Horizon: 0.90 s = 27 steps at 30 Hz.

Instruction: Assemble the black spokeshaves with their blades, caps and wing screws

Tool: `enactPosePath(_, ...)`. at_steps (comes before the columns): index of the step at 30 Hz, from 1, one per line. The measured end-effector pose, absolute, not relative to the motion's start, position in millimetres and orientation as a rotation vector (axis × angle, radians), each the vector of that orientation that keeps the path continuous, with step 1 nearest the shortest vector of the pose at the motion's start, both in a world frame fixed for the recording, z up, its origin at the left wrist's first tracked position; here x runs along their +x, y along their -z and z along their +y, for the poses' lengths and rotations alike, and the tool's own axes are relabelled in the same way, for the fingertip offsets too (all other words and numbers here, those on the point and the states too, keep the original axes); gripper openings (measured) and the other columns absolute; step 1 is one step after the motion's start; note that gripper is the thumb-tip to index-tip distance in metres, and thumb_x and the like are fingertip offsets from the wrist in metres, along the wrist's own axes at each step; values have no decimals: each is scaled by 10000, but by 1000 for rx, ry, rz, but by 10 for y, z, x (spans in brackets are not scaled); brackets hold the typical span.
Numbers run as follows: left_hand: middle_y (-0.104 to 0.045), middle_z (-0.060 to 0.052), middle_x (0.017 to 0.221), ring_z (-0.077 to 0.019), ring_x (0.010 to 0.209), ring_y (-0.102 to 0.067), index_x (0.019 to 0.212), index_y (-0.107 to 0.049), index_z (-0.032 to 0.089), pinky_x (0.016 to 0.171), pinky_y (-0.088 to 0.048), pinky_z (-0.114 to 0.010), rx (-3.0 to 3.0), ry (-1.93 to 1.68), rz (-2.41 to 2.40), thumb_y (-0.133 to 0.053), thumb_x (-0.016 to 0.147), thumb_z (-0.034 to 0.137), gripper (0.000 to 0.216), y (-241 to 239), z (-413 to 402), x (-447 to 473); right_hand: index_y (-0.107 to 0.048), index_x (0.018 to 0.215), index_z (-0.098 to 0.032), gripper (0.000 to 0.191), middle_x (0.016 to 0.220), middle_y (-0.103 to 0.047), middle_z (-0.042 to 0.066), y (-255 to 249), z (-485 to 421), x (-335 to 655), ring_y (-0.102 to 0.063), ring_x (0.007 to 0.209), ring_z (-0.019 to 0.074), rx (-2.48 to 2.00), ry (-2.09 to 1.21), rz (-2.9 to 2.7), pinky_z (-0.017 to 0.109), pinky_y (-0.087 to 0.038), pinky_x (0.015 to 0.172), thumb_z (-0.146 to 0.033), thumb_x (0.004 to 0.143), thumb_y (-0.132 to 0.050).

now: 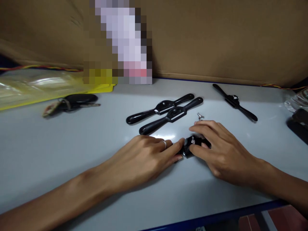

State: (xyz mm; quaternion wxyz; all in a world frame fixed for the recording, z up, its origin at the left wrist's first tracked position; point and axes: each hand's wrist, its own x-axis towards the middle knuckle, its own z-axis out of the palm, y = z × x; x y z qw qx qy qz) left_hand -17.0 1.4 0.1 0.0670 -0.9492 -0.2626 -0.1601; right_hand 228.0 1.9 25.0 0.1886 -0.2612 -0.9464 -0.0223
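A black metal spokeshave (189, 152) lies low over the table in front of me, mostly covered by my hands. My left hand (151, 155), with a ring on one finger, is closed around its left handle, fingertips at the body. The thumb of my right hand (222, 157) rests on the spokeshave's body beside a small silver screw (192, 140), and its other fingers arch over the right handle. Just beyond those fingertips is a silver thumbscrew (200, 116). Two black spokeshave bodies (165, 106) lie side by side behind my hands.
Another spokeshave (233, 101) lies at the back right. Keys with a black fob (80, 98) and clear plastic packaging (48, 85) are on the left. A black object (299, 123) sits at the right edge. A cardboard wall (216, 38) stands behind the grey table (79, 141).
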Motion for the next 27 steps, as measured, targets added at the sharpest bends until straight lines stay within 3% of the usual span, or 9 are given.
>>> enactPosePath(3, -678, -12, 672, -170, 478, -599, 1180, -586, 106, 449, -383, -309, -2870, 484, -785, -350, 1091, 286, 310, 4, 14, -176, -712, 876, -90, 301, 1204, -656, 245, -257, 23, 2291, -549, 1186, 370, -813, 129, -2615, 504, -542, 881, 56, 882, -450)
enactPosePath(7, -693, -14, 693, -170, 483, -608, 1186, -573, 108, 446, -397, -314, -2867, 469, -791, -321, 1099, 295, 326, -6, 9, -176, -716, 1015, -94, 350, 1217, -645, 228, -259, 22, 2297, -538, 1201, 361, -777, 47, -2653, 498, -535, 903, 77, 850, -459)
enactPosePath(11, -681, -4, 671, -168, 478, -605, 1162, -580, 114, 442, -401, -315, -2862, 463, -786, -330, 1095, 287, 312, -22, 9, -170, -705, 874, -104, 296, 1223, -646, 234, -258, 29, 2298, -536, 1218, 372, -793, 101, -2649, 509, -531, 914, 65, 872, -462)
enactPosePath(16, -684, -5, 674, -157, 477, -605, 1174, -571, 117, 450, -390, -307, -2860, 467, -795, -311, 1102, 295, 323, -20, 19, -169, -712, 1006, -91, 343, 1233, -636, 231, -274, 33, 2294, -541, 1207, 371, -783, 53, -2671, 500, -535, 910, 80, 839, -466)
enactPosePath(20, -688, -6, 686, -167, 477, -608, 1179, -561, 119, 448, -387, -321, -2860, 459, -789, -276, 1111, 307, 347, -17, 16, -172, -699, 869, -92, 273, 1228, -636, 246, -272, 29, 2292, -532, 1223, 392, -794, 107, -2662, 517, -532, 915, 66, 855, -476)
enactPosePath(25, -678, -6, 666, -172, 483, -607, 1188, -567, 107, 457, -381, -318, -2867, 461, -790, -282, 1109, 296, 352, -20, 10, -181, -707, 1041, -83, 373, 1246, -624, 237, -268, 39, 2290, -531, 1213, 376, -784, 37, -2673, 512, -535, 915, 98, 816, -472)
enactPosePath(27, -680, -8, 671, -171, 484, -605, 1191, -570, 107, 460, -377, -317, -2873, 470, -789, -292, 1107, 299, 348, -20, 11, -180, -710, 994, -101, 353, 1237, -627, 226, -269, 42, 2290, -528, 1222, 370, -736, -14, -2686, 501, -537, 913, 99, 817, -479)
